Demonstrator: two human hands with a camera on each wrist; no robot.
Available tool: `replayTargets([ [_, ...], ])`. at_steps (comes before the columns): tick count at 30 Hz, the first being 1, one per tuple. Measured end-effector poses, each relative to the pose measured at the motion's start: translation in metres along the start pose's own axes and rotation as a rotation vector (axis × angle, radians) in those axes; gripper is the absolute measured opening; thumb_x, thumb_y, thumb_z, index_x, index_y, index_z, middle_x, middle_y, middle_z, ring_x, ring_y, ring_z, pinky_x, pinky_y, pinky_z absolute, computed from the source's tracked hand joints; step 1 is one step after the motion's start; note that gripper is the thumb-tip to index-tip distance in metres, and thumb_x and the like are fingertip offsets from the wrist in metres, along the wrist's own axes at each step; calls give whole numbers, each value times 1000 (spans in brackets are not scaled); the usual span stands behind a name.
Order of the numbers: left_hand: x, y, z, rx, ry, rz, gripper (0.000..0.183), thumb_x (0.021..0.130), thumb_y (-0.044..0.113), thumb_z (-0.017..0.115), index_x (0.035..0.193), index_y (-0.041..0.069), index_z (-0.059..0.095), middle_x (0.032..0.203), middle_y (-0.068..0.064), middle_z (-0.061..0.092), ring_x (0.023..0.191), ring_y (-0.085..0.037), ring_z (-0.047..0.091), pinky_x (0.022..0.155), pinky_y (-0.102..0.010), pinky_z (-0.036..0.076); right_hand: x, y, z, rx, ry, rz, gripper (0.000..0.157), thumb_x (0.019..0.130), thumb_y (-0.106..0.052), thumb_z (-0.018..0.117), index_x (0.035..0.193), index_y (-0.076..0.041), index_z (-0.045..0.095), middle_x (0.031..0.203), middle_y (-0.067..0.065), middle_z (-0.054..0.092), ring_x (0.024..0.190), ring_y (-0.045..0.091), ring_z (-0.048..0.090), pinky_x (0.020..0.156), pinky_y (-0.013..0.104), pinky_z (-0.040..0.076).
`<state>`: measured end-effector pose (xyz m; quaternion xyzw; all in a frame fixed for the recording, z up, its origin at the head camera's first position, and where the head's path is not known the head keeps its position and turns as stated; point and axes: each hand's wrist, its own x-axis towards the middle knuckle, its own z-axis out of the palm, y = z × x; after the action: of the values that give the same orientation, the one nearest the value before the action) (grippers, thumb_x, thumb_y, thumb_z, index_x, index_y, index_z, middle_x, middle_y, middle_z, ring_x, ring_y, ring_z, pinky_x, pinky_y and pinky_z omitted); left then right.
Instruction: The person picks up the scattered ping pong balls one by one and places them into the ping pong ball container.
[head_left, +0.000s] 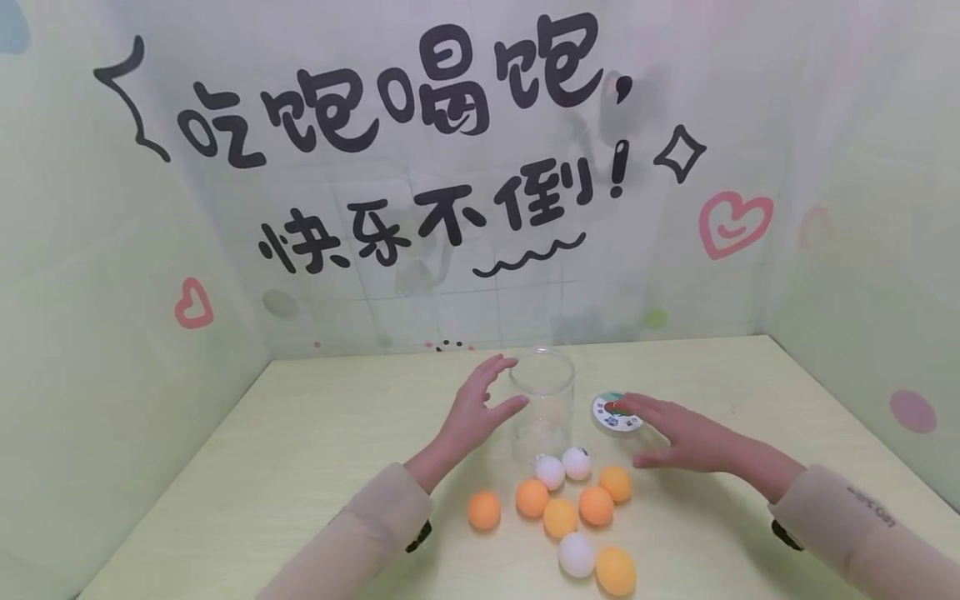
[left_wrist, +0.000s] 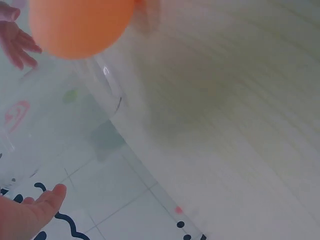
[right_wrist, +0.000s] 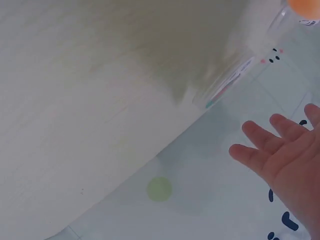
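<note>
A clear, open-topped cylindrical jar (head_left: 542,392) stands upright toward the back of the table. My left hand (head_left: 474,408) is at its left side, thumb and fingers spread apart around the near edge. To the jar's right lies a round lid (head_left: 611,414) with a printed picture on top. My right hand (head_left: 690,435) hovers over the lid's right edge, fingers extended and nothing in them; the right wrist view also shows these spread fingers (right_wrist: 255,155). In front of the jar are white balls (head_left: 550,472) and orange balls (head_left: 596,506), ping-pong sized.
A lone orange ball (head_left: 484,509) lies left of the others, below my left wrist. The pale wooden table (head_left: 300,467) is enclosed by printed curtains (head_left: 450,308) at the back and both sides. Two more balls, white (head_left: 577,555) and yellow-orange (head_left: 616,571), lie nearest the front.
</note>
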<state>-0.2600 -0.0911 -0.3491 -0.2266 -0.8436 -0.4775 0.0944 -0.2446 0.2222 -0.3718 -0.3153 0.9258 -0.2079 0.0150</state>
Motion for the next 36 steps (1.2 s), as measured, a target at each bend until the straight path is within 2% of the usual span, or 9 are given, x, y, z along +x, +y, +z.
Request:
replayTargets([
  [6,-2,-3,5,-11,-26,-9,55,85,27,65,134,13,44,143,-12,36,128,-34,36,95,-54,40,-3,-9,7,-112,14,-178,58,83,-48,59,130,-15,50,134,15,47,118,36,48,90,51,44],
  [11,-4,-6,10,-19,-57,-20,63,85,25,66,139,15,35,145,-10,33,123,-39,40,95,-53,41,-1,-13,11,-181,47,-299,40,85,-39,62,120,-20,58,126,10,55,112,29,53,85,45,49],
  [16,-6,-8,16,-52,-77,-44,71,83,20,68,142,16,27,147,-13,28,124,-39,41,96,-54,40,2,-13,14,-187,37,-384,29,84,-27,66,111,-19,63,120,10,58,108,27,55,82,40,51],
  [23,-5,-11,20,-69,-83,-54,74,82,19,68,141,18,24,146,-16,29,124,-39,41,97,-54,39,5,-13,19,-154,-8,-415,23,83,-21,67,105,-20,65,115,9,59,103,26,57,81,37,51],
  [30,-5,-12,21,-66,-82,-46,75,82,20,69,141,18,23,144,-19,31,123,-40,42,96,-55,39,8,-11,26,-87,-34,-437,22,82,-18,68,103,-17,61,105,-1,60,94,15,58,80,31,52],
  [36,-5,-12,21,-65,-80,-47,74,82,20,69,140,19,23,142,-21,33,123,-40,43,95,-55,40,11,-10,30,-3,-72,-401,24,81,-16,68,103,-14,58,100,-6,59,86,7,53,76,26,50],
])
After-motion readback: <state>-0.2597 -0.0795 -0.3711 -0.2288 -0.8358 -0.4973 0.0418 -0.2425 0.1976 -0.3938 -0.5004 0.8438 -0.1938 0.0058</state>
